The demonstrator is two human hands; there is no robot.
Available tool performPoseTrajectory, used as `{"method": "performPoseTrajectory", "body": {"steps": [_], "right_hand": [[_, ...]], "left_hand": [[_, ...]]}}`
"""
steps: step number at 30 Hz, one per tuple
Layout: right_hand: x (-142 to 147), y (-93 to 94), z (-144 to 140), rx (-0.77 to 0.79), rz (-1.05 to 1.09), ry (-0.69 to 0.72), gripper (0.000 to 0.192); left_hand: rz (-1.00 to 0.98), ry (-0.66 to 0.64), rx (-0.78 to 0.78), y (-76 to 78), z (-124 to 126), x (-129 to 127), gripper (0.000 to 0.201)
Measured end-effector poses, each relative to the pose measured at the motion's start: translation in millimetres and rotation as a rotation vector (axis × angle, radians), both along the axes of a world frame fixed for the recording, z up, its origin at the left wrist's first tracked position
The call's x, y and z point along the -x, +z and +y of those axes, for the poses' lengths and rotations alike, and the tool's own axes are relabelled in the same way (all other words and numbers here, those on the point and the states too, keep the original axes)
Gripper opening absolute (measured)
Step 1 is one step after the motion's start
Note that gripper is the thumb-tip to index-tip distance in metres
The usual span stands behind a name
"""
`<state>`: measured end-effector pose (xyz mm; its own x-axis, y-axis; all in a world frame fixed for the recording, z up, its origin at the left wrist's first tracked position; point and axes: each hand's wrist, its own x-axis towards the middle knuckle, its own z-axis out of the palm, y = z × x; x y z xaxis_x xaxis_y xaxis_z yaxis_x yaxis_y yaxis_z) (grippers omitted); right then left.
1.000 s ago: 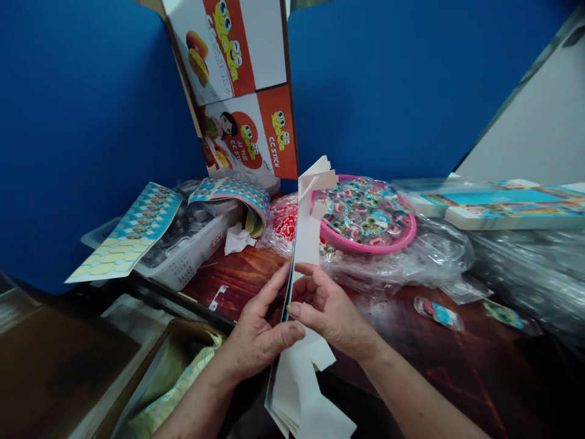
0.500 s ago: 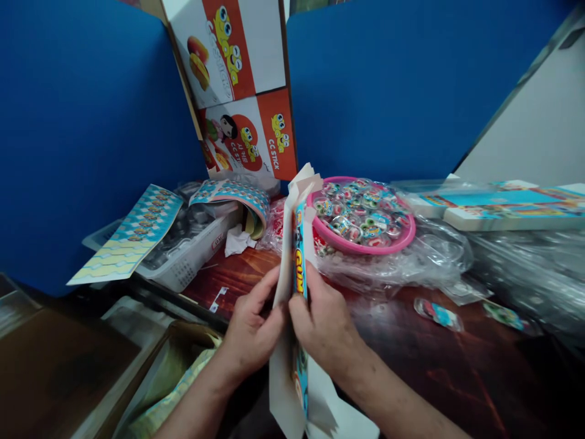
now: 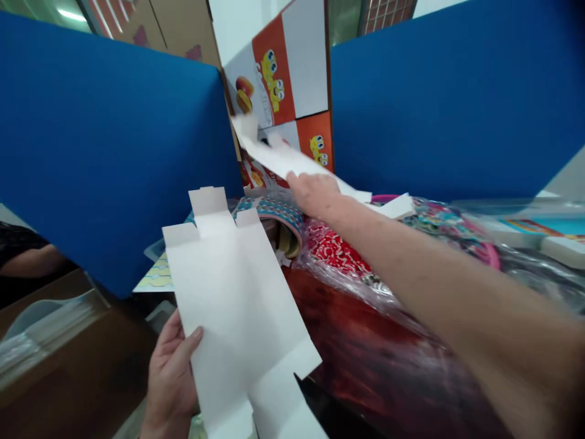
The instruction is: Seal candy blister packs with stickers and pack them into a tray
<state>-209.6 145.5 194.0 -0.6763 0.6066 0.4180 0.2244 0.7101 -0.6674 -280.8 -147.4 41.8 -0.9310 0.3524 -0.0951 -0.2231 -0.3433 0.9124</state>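
White card blanks in both my hands, hands well apart. My left hand [image 3: 171,372] sits low at bottom left, thumb on the plain face of a flat box blank [image 3: 237,305], fingers behind it, so it is clamped on that blank; the blank is held up nearly upright, tabs at the top, lower end running out of the bottom of the view. My right hand [image 3: 315,194] is stretched far forward across the table, arm crossing the view from the bottom right corner. It grips a second blank [image 3: 283,160], blurred, lying slanted from upper left to lower right, its upper end in front of the orange and white carton [image 3: 292,73] that stands against the blue partition [image 3: 105,152]. I cannot tell how the fingers wrap it, only that the blank is held under the hand. Just below that hand lies a curled sticker sheet [image 3: 278,210], with a clear bag of red and white pieces [image 3: 336,253] beside it to the right. A pink bowl [image 3: 487,253] is mostly hidden behind my forearm. Dark red table [image 3: 347,341] shows between the two blanks. Another sticker sheet [image 3: 155,275] peeks out behind the left blank. At far left, another person's arm [image 3: 27,262] shows past the partition edge.
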Motion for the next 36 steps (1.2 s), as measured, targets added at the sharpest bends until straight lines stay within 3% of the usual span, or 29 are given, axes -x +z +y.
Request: {"method": "performPoseTrajectory", "body": {"steps": [2, 4, 7, 9, 13, 15, 19, 23, 26, 28, 30, 32, 36], "right_hand": [[20, -18.1, 7, -0.029, -0.074, -0.050, 0.037], [19, -30.9, -3, 0.070, -0.007, 0.002, 0.049], [-17, -33.0, -37, 0.399, 0.213, 0.350, 0.058], [-54, -23.0, -61, 0.532, 0.302, 0.472, 0.060], [-132, 5.7, -88, 0.483, 0.404, 0.247, 0.047], [-168, 13.1, -92, 0.460, 0.425, 0.157, 0.045], [-230, 15.1, -98, 0.425, 0.438, 0.027, 0.042], [-262, 30.4, -91, 0.327, 0.401, 0.001, 0.032], [-270, 49.5, -69, 0.444, 0.472, -0.013, 0.033], [-275, 56.2, -50, 0.576, 0.586, -0.076, 0.029], [-282, 53.2, -37, 0.674, 0.656, -0.142, 0.026], [-290, 40.1, -32, 0.718, 0.692, -0.150, 0.029], [-306, -2.8, -45, 0.791, 0.655, -0.064, 0.034]], "left_hand": [[0.000, 0.059, -0.025, 8.1, -18, 3, 0.053], [-0.002, 0.115, -0.052, 15.3, -29, 4, 0.050], [0.013, 0.087, -0.097, 19.7, -23, -2, 0.048], [0.022, -0.070, -0.132, 21.3, -4, -10, 0.047], [0.110, -0.519, -0.225, 43.4, 50, -30, 0.040], [0.211, -0.658, -0.294, 67.9, 77, -42, 0.042], [0.297, -0.809, -0.370, 124.5, 123, -75, 0.045], [0.325, -0.940, -0.282, 167.3, 163, -117, 0.047], [0.331, -0.996, -0.230, 192.6, 188, -144, 0.052], [0.308, -1.165, -0.253, 205.0, 199, -157, 0.053], [0.274, -1.384, -0.293, 209.4, 204, -164, 0.047], [0.250, -1.510, -0.305, 203.0, 205, -168, 0.041], [0.336, -1.478, -0.292, 162.7, 207, -175, 0.045]]}}
